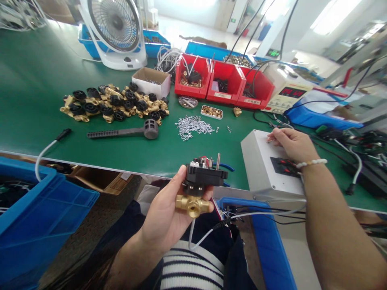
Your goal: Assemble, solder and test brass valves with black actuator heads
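My left hand (165, 215) is wrapped around a motorized brass valve (193, 205) in front of my body. Its black actuator housing (205, 177) faces up without a cover, showing a circuit board, red wire and an upright metal shaft. A grey cable (201, 241) hangs below the valve and runs through a black connector (222, 223) toward the right. On top of a grey metal control box (263, 169), my right hand (293, 143) has its fingers pinched at a small metal toggle switch (268, 140). The fingers partly cover the switch.
Brass valve bodies with black caps (115, 102) lie piled at left behind a dark grey plastic tool (123, 132). Metal clips (193, 127) lie mid-table. Red bins (225, 82), a fan (116, 28) and a power supply (287, 92) stand behind. Blue crates (60, 209) sit below.
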Tool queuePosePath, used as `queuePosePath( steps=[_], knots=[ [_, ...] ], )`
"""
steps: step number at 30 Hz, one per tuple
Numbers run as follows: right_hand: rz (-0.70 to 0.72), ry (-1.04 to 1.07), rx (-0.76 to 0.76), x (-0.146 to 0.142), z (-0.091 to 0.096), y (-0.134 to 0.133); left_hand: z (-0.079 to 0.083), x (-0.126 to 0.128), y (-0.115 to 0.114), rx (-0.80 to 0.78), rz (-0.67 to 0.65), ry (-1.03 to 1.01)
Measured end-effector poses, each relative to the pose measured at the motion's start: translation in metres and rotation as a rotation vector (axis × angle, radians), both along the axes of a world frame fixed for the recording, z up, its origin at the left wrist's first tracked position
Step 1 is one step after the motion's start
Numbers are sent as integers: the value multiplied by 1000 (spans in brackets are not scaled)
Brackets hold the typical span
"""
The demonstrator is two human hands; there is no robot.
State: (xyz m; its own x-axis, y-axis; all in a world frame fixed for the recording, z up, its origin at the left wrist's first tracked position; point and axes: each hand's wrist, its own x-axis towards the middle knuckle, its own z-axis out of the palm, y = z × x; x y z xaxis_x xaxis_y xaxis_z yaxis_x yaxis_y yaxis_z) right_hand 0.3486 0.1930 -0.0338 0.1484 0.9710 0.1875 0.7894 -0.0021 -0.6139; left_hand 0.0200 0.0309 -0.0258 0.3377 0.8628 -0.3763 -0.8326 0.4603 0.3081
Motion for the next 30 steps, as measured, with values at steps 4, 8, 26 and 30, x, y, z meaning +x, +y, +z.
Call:
queuePosePath(
  steps=[4, 8, 26, 30],
  knots=[
    [-3, -1, -4, 1, -2, 1, -2, 0, 0, 7, 31, 7],
    [-7, -6, 1, -1, -1, 0, -3, 0, -1, 37, 4, 16],
    [-19, 4, 0, -1, 1, -1, 1, 4, -8, 222, 104, 87],
    [-18, 2, -3, 2, -1, 0, 2, 4, -10, 236, 105, 106]
  ],
)
